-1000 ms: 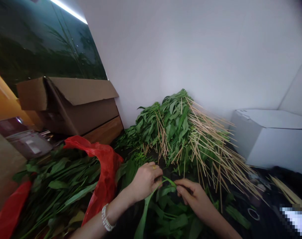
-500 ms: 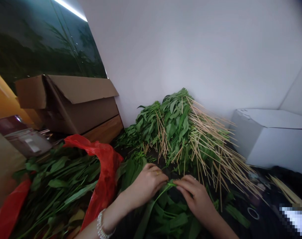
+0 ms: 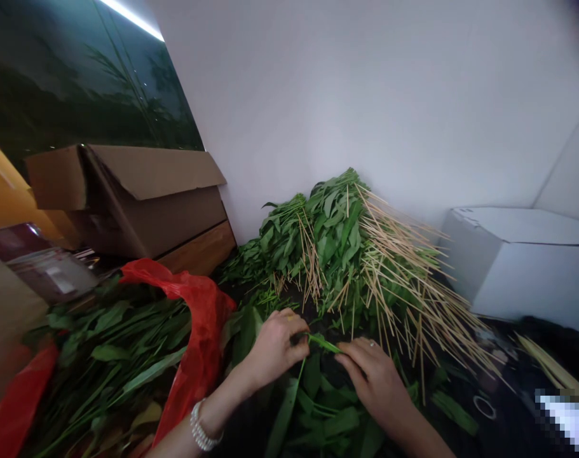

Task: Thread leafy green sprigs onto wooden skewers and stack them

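Note:
My left hand (image 3: 280, 343), a pearl bracelet on its wrist, is closed in a pinch on one end of a short green leafy stem (image 3: 323, 343). At the stem's other end the thumb and fingers of my right hand (image 3: 372, 375) are pinched shut. From below my left fingers a thin stalk runs down to a long leaf (image 3: 284, 413). Loose green leaves (image 3: 334, 420) lie beneath both hands. Beyond them, bundles of leafy greens (image 3: 337, 235) with thin wooden sticks (image 3: 403, 267) are heaped against the wall.
A red plastic bag (image 3: 201, 318) full of long-stemmed greens (image 3: 112, 350) lies open at left, before a cardboard box (image 3: 160, 191). To the right stand a white box (image 3: 522, 254) and, nearer, a white ring (image 3: 484, 407). A wall (image 3: 365, 95) closes the back.
My left hand has moved slightly left, away from the right hand, so more of the green stem shows between them. The right hand stays nearly in place.

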Tool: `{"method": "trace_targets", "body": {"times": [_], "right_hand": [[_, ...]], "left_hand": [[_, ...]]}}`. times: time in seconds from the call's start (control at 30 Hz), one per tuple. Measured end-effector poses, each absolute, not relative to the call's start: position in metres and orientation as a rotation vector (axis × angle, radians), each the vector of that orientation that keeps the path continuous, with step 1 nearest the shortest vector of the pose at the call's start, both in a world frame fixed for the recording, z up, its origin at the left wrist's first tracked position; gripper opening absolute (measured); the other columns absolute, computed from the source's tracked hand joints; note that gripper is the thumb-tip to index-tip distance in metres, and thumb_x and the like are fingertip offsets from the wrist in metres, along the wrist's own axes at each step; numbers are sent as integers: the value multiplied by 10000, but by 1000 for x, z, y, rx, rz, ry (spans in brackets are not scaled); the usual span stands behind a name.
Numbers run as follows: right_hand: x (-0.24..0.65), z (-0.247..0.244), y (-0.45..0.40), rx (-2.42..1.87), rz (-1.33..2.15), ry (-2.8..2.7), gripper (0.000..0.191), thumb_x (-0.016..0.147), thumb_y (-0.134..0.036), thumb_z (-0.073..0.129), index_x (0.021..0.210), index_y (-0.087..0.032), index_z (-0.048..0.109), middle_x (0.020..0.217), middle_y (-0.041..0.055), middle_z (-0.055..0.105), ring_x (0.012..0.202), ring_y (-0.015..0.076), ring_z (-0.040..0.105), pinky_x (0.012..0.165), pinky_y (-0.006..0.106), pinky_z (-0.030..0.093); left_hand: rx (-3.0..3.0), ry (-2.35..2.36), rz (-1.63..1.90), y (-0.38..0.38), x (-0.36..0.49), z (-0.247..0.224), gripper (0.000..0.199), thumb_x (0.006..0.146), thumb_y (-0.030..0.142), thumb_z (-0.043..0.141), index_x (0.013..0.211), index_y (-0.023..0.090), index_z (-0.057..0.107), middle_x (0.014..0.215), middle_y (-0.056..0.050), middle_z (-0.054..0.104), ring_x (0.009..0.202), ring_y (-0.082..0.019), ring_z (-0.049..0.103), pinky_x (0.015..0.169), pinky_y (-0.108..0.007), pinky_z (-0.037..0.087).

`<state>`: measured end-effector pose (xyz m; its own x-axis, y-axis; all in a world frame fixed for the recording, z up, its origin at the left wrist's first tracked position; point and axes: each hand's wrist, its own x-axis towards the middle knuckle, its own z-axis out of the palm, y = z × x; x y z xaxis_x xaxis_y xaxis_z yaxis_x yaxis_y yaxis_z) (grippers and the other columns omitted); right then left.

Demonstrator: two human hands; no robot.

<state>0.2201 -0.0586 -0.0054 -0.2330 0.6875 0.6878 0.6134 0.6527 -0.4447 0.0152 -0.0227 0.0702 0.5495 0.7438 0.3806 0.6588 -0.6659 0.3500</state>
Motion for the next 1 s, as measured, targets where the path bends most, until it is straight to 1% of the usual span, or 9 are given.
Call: {"method": "trace_targets", "body": {"times": [0.2, 0.33, 0.4, 0.5, 0.6, 0.7, 0.83, 0.93, 1.0], "right_hand": [[223, -2, -59, -1019, 190, -1857, 171, 969, -233, 462, 945, -211, 630, 793, 22, 639, 747, 179, 608, 701, 306, 446], [230, -1, -56, -1087, 284, -1793, 185, 958, -258, 482, 893, -214, 649, 805, 29, 659, 764, 180, 632, 708, 294, 464], [230, -1, -55, -1096, 337, -1788, 193, 952, -272, 490, 885, -217, 662, 801, 29, 667, 760, 178, 640, 695, 282, 473], [227, 0, -56, -1077, 390, -1780, 202, 944, -285, 498, 905, -213, 682, 807, 33, 684, 760, 176, 652, 687, 269, 489], [226, 2, -56, -1067, 437, -1765, 211, 937, -297, 505, 925, -215, 700, 835, 37, 705, 781, 178, 666, 709, 268, 506], [227, 4, -57, -1063, 486, -1749, 227, 931, -315, 509, 949, -223, 716, 869, 40, 721, 806, 184, 675, 735, 276, 518], [227, 5, -59, -1078, 593, -1688, 268, 927, -375, 506, 1000, -226, 717, 881, 48, 733, 770, 191, 682, 717, 290, 526], [224, 4, -61, -1147, 775, -1552, 328, 940, -448, 463, 980, -214, 689, 710, 26, 708, 627, 180, 666, 627, 279, 519], [222, 3, -62, -1170, 897, -1444, 367, 947, -497, 426, 946, -205, 648, 608, 9, 666, 613, 186, 669, 608, 273, 513]], "left_hand": [[1791, 1322, 1244, 9, -2, 66, 127, 726, 221, 464, 629, 179, 536, 604, 18, 529, 600, -131, 477, 570, -223, 355], [1584, 1361, 1418, 21, -24, 88, 210, 833, 369, 422, 718, 202, 476, 526, 75, 373, 468, -103, 330, 457, -206, 254], [1747, 1337, 1330, 13, -22, 98, 223, 872, 394, 452, 774, 198, 494, 573, 70, 405, 509, -104, 373, 486, -205, 297], [2134, 1300, 1130, -8, -5, 102, 165, 914, 335, 489, 848, 191, 537, 750, 23, 555, 704, -128, 517, 667, -228, 414], [2486, 1254, 911, -23, 14, 94, 158, 970, 246, 417, 950, 197, 566, 898, -19, 609, 826, -149, 573, 770, -258, 449], [2863, 1201, 693, -26, 25, 83, 183, 991, 229, 394, 999, 197, 574, 940, -42, 610, 863, -171, 580, 757, -272, 469], [3256, 1085, 362, -23, 25, 71, 127, 973, 206, 446, 968, 185, 571, 853, -32, 606, 794, -198, 552, 683, -293, 458], [3323, 1048, 265, -23, 22, 69, 134, 971, 170, 436, 911, 177, 556, 814, -26, 595, 740, -194, 534, 634, -293, 432], [3286, 1028, 257, -25, 21, 70, 156, 980, 191, 427, 878, 178, 544, 792, -19, 597, 720, -184, 539, 628, -287, 424]]}}
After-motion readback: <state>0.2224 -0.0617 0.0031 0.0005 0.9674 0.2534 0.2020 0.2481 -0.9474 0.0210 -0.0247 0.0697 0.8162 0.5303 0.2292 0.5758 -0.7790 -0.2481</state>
